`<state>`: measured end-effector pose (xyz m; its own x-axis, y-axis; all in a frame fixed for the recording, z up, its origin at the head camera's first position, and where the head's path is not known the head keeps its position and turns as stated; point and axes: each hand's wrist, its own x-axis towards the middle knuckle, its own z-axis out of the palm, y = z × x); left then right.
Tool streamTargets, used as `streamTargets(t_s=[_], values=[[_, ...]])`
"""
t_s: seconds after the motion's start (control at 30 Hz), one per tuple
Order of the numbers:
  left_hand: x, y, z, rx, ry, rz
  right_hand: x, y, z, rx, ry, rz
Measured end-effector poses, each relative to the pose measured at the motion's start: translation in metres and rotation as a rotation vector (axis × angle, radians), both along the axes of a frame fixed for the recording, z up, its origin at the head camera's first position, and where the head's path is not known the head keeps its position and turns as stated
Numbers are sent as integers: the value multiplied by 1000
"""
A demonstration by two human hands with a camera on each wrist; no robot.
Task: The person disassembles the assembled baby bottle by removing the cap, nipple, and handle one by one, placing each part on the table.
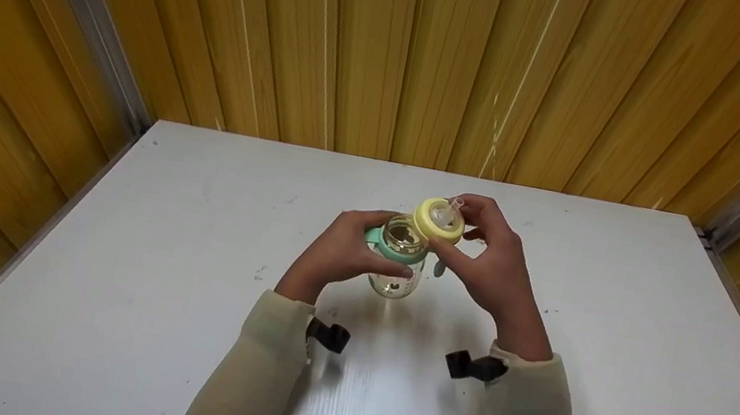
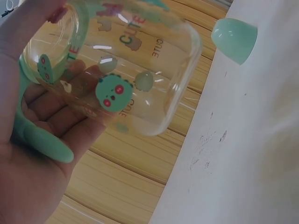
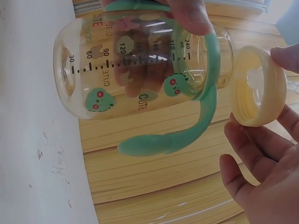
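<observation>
My left hand (image 1: 347,249) grips a clear baby bottle (image 1: 392,286) around its mint-green handle ring. Printed cartoon faces and a measuring scale mark the bottle (image 3: 128,70), whose mouth is uncovered. In the right wrist view a curved green handle (image 3: 187,135) juts from the ring. Between thumb and fingers, my right hand (image 1: 494,256) pinches the pale yellow screw collar (image 1: 422,220) with its clear nipple. The collar (image 3: 275,88) is tilted beside the bottle's mouth, with a small gap between them in the right wrist view. No liquid shows in the bottle.
A mint-green dome cap (image 2: 236,39) stands on the white table (image 1: 177,265), seen in the left wrist view. Yellow wood-patterned panels (image 1: 368,47) rise behind the table and at both sides. Black straps with small wrist cameras (image 1: 328,335) sit on both wrists.
</observation>
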<state>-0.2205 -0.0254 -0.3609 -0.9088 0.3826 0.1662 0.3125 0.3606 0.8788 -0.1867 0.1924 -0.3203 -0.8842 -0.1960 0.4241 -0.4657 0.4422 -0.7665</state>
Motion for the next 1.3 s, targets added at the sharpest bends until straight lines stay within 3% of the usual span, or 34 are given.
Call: streamTargets(t_s=[0.67,1.3], values=[[-1,-5,1,10,1,19,-4,4,-2,-32,-65,-52],[-3,-6,0,-12,-15,31,-11,7,-9,43,-90,-94]])
